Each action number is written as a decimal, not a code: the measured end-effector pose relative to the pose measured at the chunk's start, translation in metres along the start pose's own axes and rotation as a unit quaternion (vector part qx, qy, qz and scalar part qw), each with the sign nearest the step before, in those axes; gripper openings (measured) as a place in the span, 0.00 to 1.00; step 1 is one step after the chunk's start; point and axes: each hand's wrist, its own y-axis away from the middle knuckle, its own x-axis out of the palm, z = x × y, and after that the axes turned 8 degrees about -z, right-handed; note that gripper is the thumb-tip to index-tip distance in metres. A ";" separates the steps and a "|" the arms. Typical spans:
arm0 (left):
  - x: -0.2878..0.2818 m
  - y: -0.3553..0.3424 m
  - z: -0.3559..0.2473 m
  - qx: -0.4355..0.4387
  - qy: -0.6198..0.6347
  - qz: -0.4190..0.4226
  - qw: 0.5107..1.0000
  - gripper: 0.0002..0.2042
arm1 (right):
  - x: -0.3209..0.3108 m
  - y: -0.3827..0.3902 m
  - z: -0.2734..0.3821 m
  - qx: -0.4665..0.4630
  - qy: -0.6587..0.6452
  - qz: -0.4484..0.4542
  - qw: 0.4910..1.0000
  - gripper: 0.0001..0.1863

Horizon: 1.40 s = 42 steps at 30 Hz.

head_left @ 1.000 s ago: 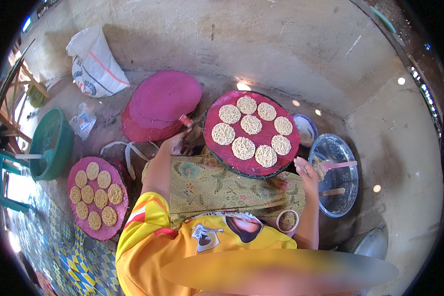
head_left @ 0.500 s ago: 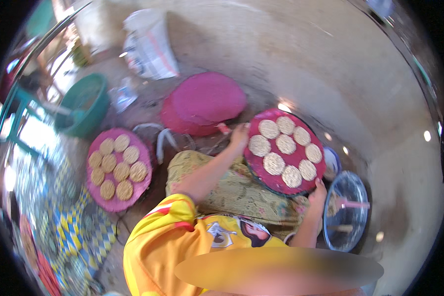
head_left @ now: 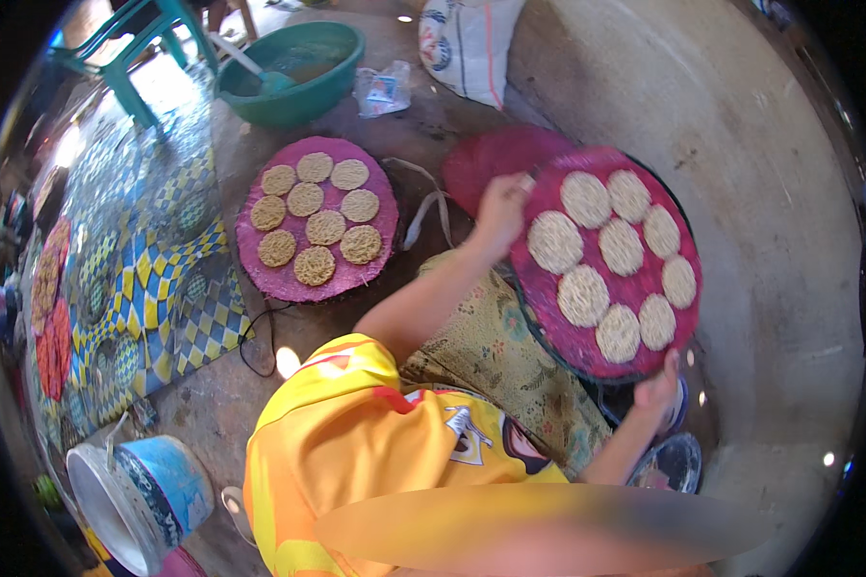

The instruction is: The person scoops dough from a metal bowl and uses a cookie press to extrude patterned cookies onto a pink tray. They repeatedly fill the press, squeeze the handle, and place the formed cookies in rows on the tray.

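Note:
Both my hands hold a round magenta tray (head_left: 635, 293) with a dark rim, tilted over my right side. Several pale, rough-textured discs (head_left: 621, 247) lie on it in a ring, with one in the middle. My left hand (head_left: 502, 213) is closed at its upper left edge; the fingertips are partly hidden. Low on the right edge, my right hand (head_left: 656, 389) grips the rim, thumb near the top face. Another round magenta tray (head_left: 296, 227) rests on the floor to my left, bearing several browner discs. Partly covered by the held tray, a flat magenta round (head_left: 486, 159) lies behind.
A green basin (head_left: 298, 101) with a long-handled scoop stands far left, near a green chair (head_left: 130, 72). A white sack (head_left: 471, 48) leans at the wall. Patterned matting (head_left: 178, 288) and a blue-white bucket (head_left: 168, 481) are left. A clear basin (head_left: 678, 462) sits below my right hand.
The view has swung left, bringing the bucket into sight. The held tray now covers more of the magenta round behind and part of the clear basin. Both hands stay on the tray.

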 end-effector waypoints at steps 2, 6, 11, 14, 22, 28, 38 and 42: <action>-0.017 -0.012 -0.029 0.018 -0.071 -0.026 0.997 0.15 | 0.027 -0.008 -0.021 0.017 -0.056 0.070 0.996 0.25; -0.019 -0.033 -0.065 -0.006 0.037 0.023 0.999 0.15 | 0.060 -0.025 -0.036 0.021 -0.068 -0.015 0.997 0.24; 0.013 -0.043 -0.048 -0.131 0.105 0.174 0.970 0.23 | 0.037 -0.020 0.006 -0.006 -0.151 -0.094 0.984 0.19; 0.041 -0.028 -0.012 -0.129 0.004 0.225 0.966 0.22 | 0.006 -0.006 0.036 -0.086 -0.187 -0.161 0.965 0.19; 0.079 0.054 0.109 0.030 -0.230 0.408 0.883 0.14 | -0.070 0.057 0.050 -0.337 -0.242 -0.329 0.848 0.23; 0.124 0.054 0.118 0.213 -0.355 0.389 0.823 0.09 | -0.109 0.084 0.039 -0.348 -0.270 -0.401 0.803 0.26; 0.147 0.233 0.193 0.285 -0.500 0.754 0.315 0.17 | -0.083 0.076 0.007 -0.454 -0.336 -0.330 0.757 0.23; 0.142 0.253 0.285 0.401 -0.615 0.663 0.146 0.19 | -0.071 0.079 0.013 -0.439 -0.329 -0.338 0.765 0.23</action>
